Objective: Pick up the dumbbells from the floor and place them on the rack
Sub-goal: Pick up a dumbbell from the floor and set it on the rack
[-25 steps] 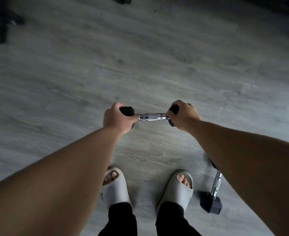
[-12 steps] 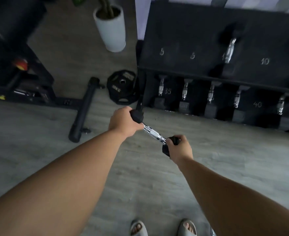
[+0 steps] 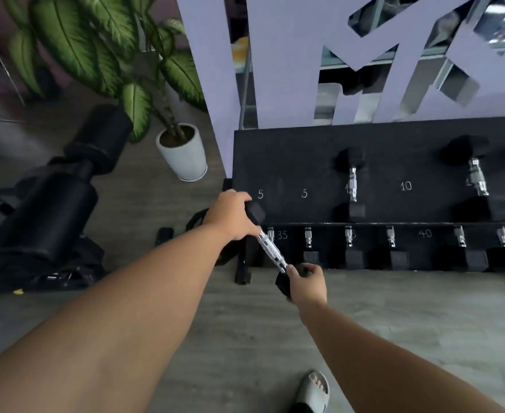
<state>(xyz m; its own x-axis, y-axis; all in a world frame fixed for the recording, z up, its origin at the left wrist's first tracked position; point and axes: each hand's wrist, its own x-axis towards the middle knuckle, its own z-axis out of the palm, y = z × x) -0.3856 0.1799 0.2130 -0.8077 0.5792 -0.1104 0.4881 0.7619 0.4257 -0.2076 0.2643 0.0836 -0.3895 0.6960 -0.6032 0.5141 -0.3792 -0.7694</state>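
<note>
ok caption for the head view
Both hands carry a hex dumbbell by its ends toward the rack's empty 5 slots.

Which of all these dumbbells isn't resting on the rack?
The dumbbell held slanted between the left hand and right hand, one hand on each head. All others sit on the rack.

**Bare arms, one pale slide sandal**

Both forearms are bare from the bottom edge of the view to the wrists, with no sleeves, watch, bands or gloves on them. The left hand [image 3: 230, 217] and the right hand [image 3: 308, 286] are bare too, and no rings can be made out on the fingers that show. Near the bottom edge one foot wears a pale grey, thick, rounded slide sandal [image 3: 313, 393] with an open front where the toes show. Just below the sandal a small patch of black trouser leg [image 3: 300, 409] is visible.
</note>
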